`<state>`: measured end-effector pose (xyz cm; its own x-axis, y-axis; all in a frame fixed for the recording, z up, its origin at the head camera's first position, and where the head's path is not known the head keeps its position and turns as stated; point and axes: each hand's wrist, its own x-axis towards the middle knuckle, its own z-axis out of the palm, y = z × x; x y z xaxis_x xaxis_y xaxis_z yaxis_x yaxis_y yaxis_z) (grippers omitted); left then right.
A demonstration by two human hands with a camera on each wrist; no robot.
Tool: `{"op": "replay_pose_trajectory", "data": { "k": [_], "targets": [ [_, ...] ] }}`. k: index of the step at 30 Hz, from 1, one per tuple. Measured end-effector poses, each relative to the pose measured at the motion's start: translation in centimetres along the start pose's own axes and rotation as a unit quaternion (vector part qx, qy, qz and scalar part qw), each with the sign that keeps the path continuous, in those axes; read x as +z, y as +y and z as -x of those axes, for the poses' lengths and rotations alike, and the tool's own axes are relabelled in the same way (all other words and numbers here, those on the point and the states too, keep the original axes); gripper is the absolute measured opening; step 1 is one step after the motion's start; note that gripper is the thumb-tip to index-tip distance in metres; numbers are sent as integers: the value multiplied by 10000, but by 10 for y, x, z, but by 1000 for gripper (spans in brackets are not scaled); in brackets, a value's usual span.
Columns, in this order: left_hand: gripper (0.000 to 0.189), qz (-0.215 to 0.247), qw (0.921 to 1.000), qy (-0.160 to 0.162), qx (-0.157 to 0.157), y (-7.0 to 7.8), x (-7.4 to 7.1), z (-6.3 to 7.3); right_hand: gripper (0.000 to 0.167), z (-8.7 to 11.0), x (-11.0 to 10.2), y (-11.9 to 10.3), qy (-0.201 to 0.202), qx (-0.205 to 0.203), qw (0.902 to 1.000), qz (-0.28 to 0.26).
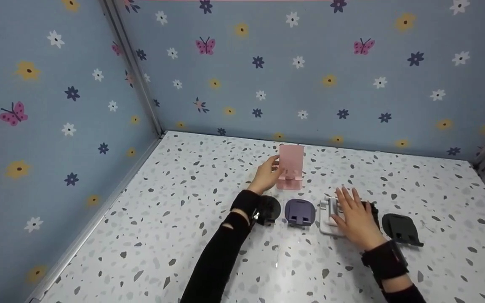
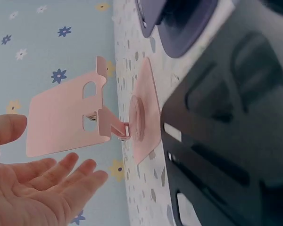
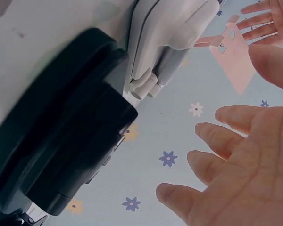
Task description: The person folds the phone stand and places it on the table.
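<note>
A pink phone stand (image 1: pixel 291 159) stands unfolded and upright at the back of the row. Beside its left edge is my left hand (image 1: pixel 266 174); in the left wrist view the fingers are spread and relaxed, with a gap to the upright plate. My right hand (image 1: pixel 357 219) hovers palm down over a folded white phone stand (image 1: pixel 327 226), fingers straight and holding nothing. Partly hidden behind that hand is a black phone stand (image 1: pixel 374 210). In the right wrist view, the black stand and the white stand (image 3: pixel 172 42) lie apart from the fingers.
A folded purple phone stand (image 1: pixel 300 212) sits in front of the pink one. Left of it, a black stand (image 1: pixel 273 208) is partly covered by my left wrist. Another dark stand (image 1: pixel 401 229) lies at the right. Patterned panels (image 1: pixel 242 84) border the speckled tabletop (image 1: pixel 162 202).
</note>
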<state>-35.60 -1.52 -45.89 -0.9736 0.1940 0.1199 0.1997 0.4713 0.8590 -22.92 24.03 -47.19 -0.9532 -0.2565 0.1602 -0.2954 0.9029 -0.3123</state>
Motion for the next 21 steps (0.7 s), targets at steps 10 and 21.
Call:
{"op": "replay_pose_trajectory", "data": {
  "k": [10, 21],
  "targets": [
    [29, 127, 9994, 311, -65, -2, 3, -14, 69, 1, 0, -1, 118, -55, 9999, -28],
    [8, -429, 9982, 396, 136, -3, 8, -22, 67, 0, 1, -1, 237, -91, 9997, -26]
  ]
}}
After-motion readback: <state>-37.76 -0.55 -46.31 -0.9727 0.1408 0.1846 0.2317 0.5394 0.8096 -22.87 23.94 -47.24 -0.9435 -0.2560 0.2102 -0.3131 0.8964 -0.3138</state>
